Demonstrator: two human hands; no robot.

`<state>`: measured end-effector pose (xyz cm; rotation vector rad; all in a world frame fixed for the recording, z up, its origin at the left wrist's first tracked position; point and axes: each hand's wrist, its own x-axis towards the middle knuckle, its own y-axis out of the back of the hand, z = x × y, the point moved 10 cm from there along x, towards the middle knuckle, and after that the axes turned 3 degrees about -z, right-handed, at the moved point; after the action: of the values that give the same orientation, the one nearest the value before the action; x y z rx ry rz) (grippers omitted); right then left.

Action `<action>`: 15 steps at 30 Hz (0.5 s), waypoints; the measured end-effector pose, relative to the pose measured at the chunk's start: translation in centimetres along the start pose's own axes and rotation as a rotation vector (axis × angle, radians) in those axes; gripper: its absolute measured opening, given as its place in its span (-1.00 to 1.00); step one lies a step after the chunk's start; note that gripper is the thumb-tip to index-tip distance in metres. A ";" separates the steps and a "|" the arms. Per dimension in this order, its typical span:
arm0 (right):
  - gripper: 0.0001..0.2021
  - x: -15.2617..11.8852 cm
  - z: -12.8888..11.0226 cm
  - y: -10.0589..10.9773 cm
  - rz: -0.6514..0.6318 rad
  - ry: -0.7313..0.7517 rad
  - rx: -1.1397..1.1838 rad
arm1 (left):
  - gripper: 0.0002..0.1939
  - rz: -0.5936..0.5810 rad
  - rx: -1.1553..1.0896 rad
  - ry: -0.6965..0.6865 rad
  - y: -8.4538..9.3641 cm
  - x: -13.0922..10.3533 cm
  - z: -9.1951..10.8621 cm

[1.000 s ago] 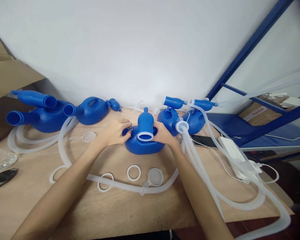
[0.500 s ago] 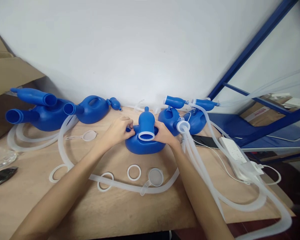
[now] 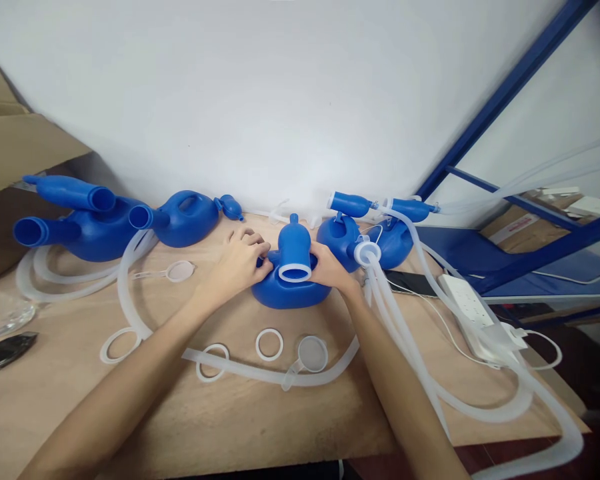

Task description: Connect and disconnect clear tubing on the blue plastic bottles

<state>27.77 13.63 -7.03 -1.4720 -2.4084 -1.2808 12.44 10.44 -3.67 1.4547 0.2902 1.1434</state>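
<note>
A blue plastic urinal bottle (image 3: 290,299) lies on the wooden table in front of me. Over it sits a blue bell-shaped cup (image 3: 295,243) with a white ring around its mouth, which faces me. My right hand (image 3: 329,268) grips the cup from the right; most of its fingers are hidden behind it. At the bottle's left end, my left hand (image 3: 243,261) has its thumb and curled fingers closed on the bottle; what else they may hold is hidden. White rings (image 3: 269,345) and a clear strap cap (image 3: 313,354) lie nearer to me.
More blue bottles (image 3: 185,220) stand at the left and right. Pale tubes (image 3: 260,375) loop across the table. A cardboard box (image 3: 25,153) is at far left, with sunglasses (image 3: 7,351) nearby. A power strip (image 3: 465,310), a phone (image 3: 410,283) and a blue rack (image 3: 505,83) are right.
The fingers of my left hand have shifted and lifted slightly at the bottle's left end. My right hand keeps its grip, and the bottle and cup have hardly moved.
</note>
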 end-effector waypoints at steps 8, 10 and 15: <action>-0.51 -0.1 0.2 0.1 0.004 0.005 0.006 | -0.76 -0.056 -0.092 0.037 -0.5 0.4 -0.9; -0.51 -0.1 0.3 0.1 0.002 0.006 0.008 | -0.81 -0.055 -0.099 0.053 -0.6 0.3 -1.1; -0.51 -0.1 0.1 0.1 0.016 0.008 0.005 | -0.87 -0.046 -0.078 0.080 -0.8 0.1 -1.5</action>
<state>27.93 13.69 -7.10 -1.4784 -2.3885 -1.2735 11.63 11.65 -4.61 1.3291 0.3298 1.1649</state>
